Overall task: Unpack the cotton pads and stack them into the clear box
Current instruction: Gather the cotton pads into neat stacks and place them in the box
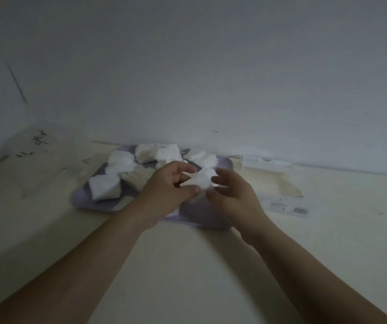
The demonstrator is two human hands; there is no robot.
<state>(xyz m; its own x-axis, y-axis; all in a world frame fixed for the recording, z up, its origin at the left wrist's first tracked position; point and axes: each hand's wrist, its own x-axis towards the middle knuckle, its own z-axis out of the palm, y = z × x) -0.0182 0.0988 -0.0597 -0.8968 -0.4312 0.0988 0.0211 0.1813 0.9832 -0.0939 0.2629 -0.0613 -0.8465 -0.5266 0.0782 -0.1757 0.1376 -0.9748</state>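
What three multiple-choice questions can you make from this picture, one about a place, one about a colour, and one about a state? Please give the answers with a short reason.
1. Where do the loose cotton pads lie?
A. on the tray
B. inside the clear box
C. on the floor

2. What colour is the tray?
A. red
B. pale purple
C. dark green

3. What are the hands doing?
A. resting flat on the table
B. both pinching one white piece together
C. holding nothing, held apart

Answers:
1. A, since the white piles rest on the tray near the wall.
2. B, since its bare rim looks pale purple.
3. B, since the left hand and right hand meet on a white piece above the tray.
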